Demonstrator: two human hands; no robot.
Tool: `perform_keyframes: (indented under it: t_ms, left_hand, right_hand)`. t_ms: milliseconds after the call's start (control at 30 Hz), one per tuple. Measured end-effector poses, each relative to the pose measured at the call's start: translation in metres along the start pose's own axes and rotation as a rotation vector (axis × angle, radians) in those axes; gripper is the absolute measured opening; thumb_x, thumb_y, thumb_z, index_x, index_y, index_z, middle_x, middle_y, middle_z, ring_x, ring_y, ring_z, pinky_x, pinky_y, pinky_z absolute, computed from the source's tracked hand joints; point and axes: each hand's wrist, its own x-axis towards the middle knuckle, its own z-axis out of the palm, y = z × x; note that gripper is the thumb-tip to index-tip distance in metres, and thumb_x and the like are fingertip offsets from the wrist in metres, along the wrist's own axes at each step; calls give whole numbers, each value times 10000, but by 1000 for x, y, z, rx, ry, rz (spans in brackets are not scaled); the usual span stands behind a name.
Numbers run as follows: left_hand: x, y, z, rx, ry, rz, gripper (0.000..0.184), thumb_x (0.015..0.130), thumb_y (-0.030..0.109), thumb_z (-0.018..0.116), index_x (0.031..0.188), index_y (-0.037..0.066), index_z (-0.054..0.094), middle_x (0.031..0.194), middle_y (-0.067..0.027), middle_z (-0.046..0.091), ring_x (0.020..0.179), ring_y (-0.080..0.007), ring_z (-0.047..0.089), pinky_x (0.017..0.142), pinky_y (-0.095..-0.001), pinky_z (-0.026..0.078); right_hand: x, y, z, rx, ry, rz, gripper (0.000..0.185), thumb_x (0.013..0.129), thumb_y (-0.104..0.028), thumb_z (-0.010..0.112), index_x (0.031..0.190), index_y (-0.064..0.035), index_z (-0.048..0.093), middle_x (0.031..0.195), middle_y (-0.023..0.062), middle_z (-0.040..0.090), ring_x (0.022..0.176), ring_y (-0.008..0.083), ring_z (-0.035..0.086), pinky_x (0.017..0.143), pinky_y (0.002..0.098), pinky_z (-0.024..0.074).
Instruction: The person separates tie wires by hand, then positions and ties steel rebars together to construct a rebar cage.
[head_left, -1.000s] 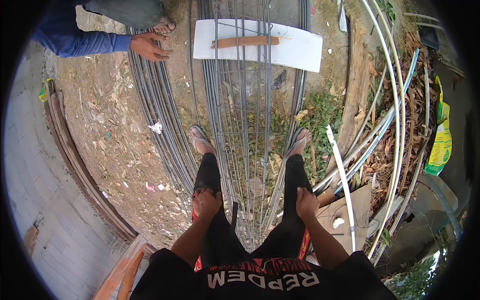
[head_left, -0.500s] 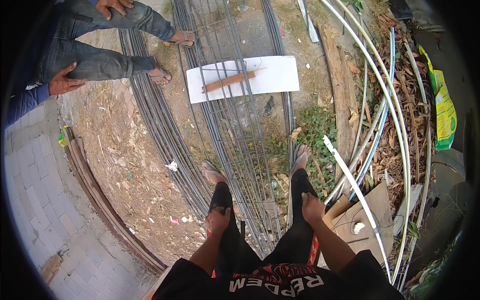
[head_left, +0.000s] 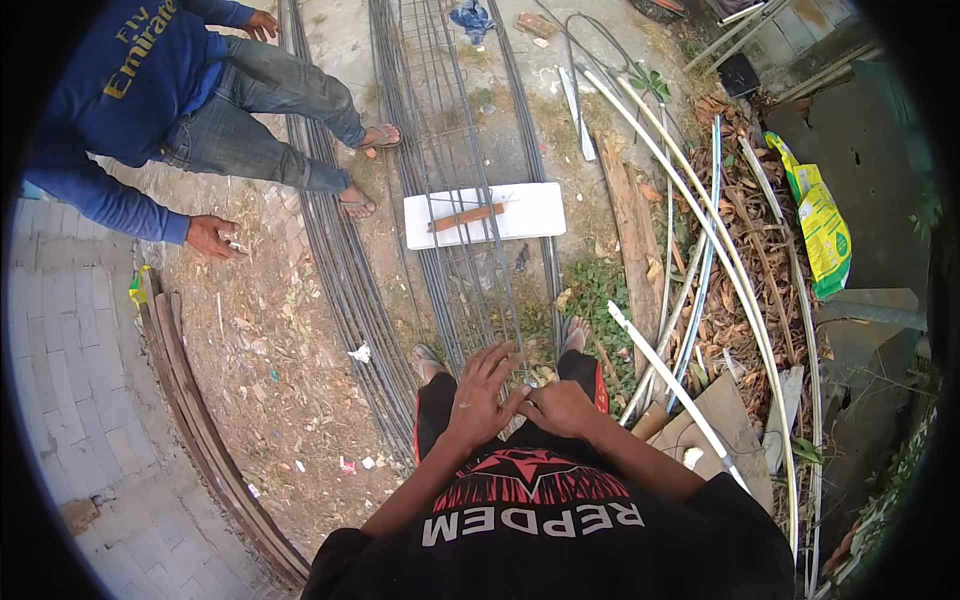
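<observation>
My left hand (head_left: 483,398) is raised in front of my body with its fingers spread, holding nothing. Close beside it on the right, touching or nearly touching its thumb, my right hand (head_left: 562,408) has its fingers curled together; what it may hold is too small to name. Beyond both hands runs a cage of thin steel bars (head_left: 470,290) along the ground. A white board (head_left: 535,208) lies across the bars, with a brown wooden strip (head_left: 467,217) on it at a slight slant.
A co-worker in a blue top (head_left: 130,90) sits at the upper left. Long steel rods (head_left: 335,250) lie left of the cage. To the right are a plank (head_left: 632,225), pale pipes (head_left: 735,265) and a yellow-green sack (head_left: 822,230). A block wall (head_left: 75,350) stands left.
My hands have left my thighs and come together in front of me. The view has shifted, showing more of the co-worker, whose lower hand is now off the leg.
</observation>
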Motion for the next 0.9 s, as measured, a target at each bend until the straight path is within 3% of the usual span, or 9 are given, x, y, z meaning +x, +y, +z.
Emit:
perform_keyframes:
  t_ms: [33, 100, 133, 167, 233, 300, 567, 633, 900]
  left_hand:
    - [-7, 7, -17, 1, 12, -1, 413, 964, 301, 678, 1306, 74, 633, 1392, -196, 586, 1289, -385, 552, 1083, -460, 441]
    - [-16, 7, -49, -226, -224, -117, 293, 982, 283, 665, 1135, 36, 700, 1118, -193, 696, 1050, -354, 670, 915, -440, 509]
    - [-21, 16, -64, -349, -97, -78, 254, 993, 249, 659, 949, 6, 719, 820, -161, 675, 777, -323, 670, 736, -419, 501]
    - [-25, 23, -81, -353, -86, -75, 254, 993, 249, 659, 949, 6, 719, 820, -161, 675, 777, -323, 670, 736, -419, 501]
    - [-39, 33, -115, -485, -129, -172, 245, 985, 211, 672, 871, -2, 712, 727, -144, 627, 693, -313, 628, 685, -414, 484]
    - [-53, 41, -131, -473, -83, -146, 239, 949, 203, 728, 842, -11, 707, 776, -174, 651, 680, -355, 649, 627, -416, 509]
    - [-90, 26, -125, -248, -165, -180, 306, 965, 312, 697, 850, 29, 723, 793, -151, 680, 711, -365, 667, 656, -458, 514]
    - [-98, 24, -127, -282, -176, -191, 319, 969, 328, 690, 854, 33, 725, 789, -157, 677, 713, -368, 667, 659, -459, 512]
    - [-93, 21, -142, -322, -109, -392, 245, 945, 249, 746, 954, 4, 753, 853, -169, 729, 744, -317, 707, 677, -380, 539]
  right_hand:
    - [-16, -25, -22, -11, 0, -6, 417, 1009, -469, 571, 1014, -76, 709, 752, 192, 707, 742, 404, 705, 675, 511, 555]
    - [-34, -62, -70, 186, 152, -76, 389, 996, -466, 595, 1030, -101, 724, 780, 195, 715, 772, 427, 698, 683, 526, 549]
    - [-41, -66, -73, 285, 285, -118, 253, 963, -357, 695, 1030, -117, 738, 686, 118, 672, 639, 305, 682, 604, 430, 514]
    - [-48, -70, -80, 274, 284, -122, 253, 963, -357, 695, 1030, -117, 738, 686, 118, 672, 639, 305, 682, 604, 430, 514]
    - [-65, -83, -94, 678, 205, -116, 169, 917, -209, 774, 1027, -86, 739, 641, 2, 565, 576, 115, 528, 564, 306, 423]
    - [-80, -101, -95, 855, 138, -116, 191, 877, -92, 803, 1054, -60, 738, 681, -64, 487, 638, 40, 397, 577, 243, 344]
    - [-80, -108, -69, 882, -22, -43, 208, 975, -149, 704, 1122, -7, 739, 839, 8, 685, 768, 60, 589, 734, 243, 488]
    - [-80, -101, -65, 787, 181, -63, 183, 982, -124, 683, 1091, 9, 746, 903, 47, 735, 825, 95, 648, 779, 269, 518]
    - [-97, -75, -83, 736, 287, 122, 175, 979, -128, 692, 1050, 16, 760, 939, 78, 753, 837, 136, 668, 781, 298, 529]
